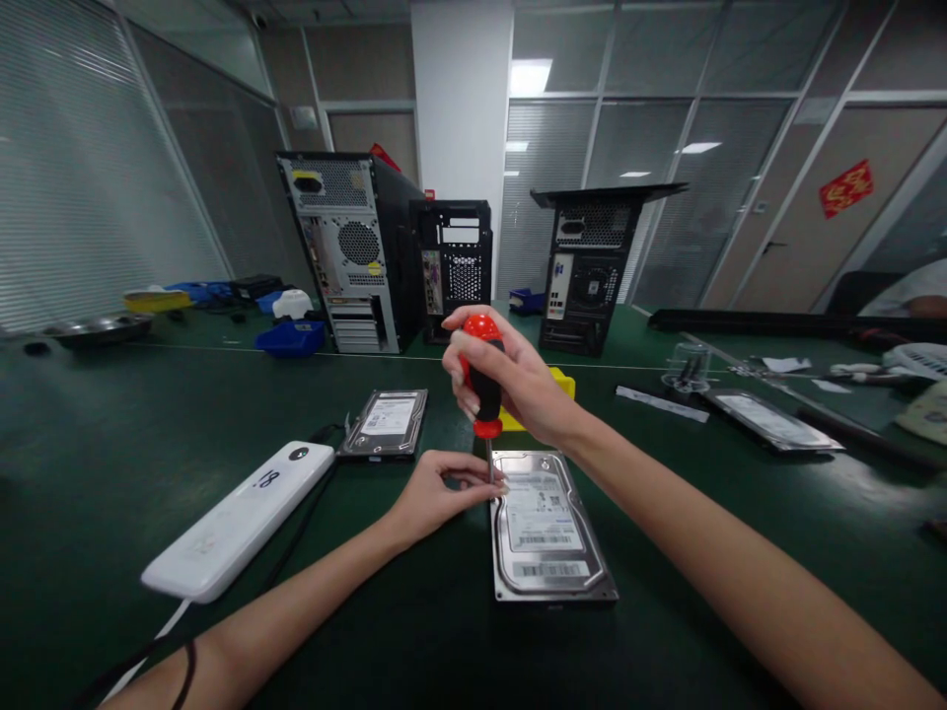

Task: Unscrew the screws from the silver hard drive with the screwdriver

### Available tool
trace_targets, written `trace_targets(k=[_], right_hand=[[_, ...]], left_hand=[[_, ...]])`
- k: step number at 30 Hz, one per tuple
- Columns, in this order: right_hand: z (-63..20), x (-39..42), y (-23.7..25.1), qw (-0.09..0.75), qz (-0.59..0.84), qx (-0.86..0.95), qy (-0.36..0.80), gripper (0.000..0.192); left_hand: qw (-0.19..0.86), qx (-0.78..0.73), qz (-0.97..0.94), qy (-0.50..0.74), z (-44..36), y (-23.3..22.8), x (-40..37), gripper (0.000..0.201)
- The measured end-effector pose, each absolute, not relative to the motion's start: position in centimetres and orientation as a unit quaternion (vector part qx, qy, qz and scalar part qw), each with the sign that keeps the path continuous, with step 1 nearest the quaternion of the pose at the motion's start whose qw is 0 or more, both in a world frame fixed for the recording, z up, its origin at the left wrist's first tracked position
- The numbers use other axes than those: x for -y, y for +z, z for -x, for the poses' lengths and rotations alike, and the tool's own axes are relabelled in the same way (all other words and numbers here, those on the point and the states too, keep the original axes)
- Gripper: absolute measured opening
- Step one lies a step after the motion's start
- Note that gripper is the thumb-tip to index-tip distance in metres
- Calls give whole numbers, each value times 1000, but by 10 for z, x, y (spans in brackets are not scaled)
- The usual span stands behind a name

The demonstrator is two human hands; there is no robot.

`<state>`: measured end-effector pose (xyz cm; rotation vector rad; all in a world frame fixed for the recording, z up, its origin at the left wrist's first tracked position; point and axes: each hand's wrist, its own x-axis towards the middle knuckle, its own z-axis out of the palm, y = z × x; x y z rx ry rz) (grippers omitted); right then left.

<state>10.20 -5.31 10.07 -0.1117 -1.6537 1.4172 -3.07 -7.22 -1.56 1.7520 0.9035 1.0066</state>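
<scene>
My right hand is wrapped round the red and black handle of a screwdriver, held upright over a hard drive. The shaft points down at the drive's upper left edge. There, the thumb and forefinger of my left hand pinch round the lower end of the shaft. My fingers hide the tip and any screw under it. The drive lies flat on the green table, its silver labelled face up.
Another hard drive lies behind my left hand, near a white power strip with cables. A yellow bin is behind my right wrist. Computer cases stand at the back. At right are a third drive and a clear cup.
</scene>
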Motion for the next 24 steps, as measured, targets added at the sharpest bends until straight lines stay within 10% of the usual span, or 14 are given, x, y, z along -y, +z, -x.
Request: trace_targets(k=[24], right_hand=[[-113,59,103,474,40,645,598,32]], left_hand=[[486,-357,-698,387,31,-17,73,28]])
